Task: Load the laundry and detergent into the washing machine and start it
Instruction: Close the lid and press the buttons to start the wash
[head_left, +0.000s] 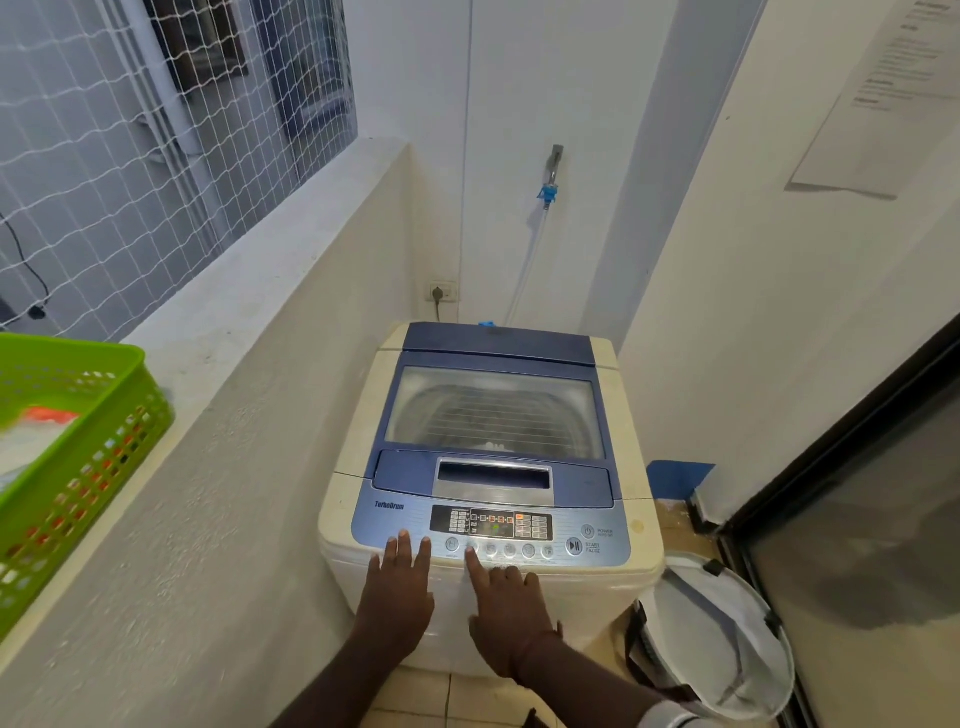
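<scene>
A cream and blue top-loading washing machine (358, 415) stands in the corner with its glass lid (496, 410) down. Lights glow on its control panel (491, 524). My left hand (397, 587) lies flat on the machine's front left edge, fingers spread, holding nothing. My right hand (506, 608) has its forefinger stretched out, the tip touching one of the round buttons (471, 547) under the display; its other fingers are curled. The start/pause button (574, 546) sits further right, untouched. A little laundry shows dimly through the lid.
A green plastic basket (88, 467) with some items in it rests on the ledge at left. A white collapsible laundry hamper (722, 639) stands on the floor to the right, beside a dark sliding door (857, 545). A tap with a hose (548, 192) and a wall socket (442, 292) are behind the machine.
</scene>
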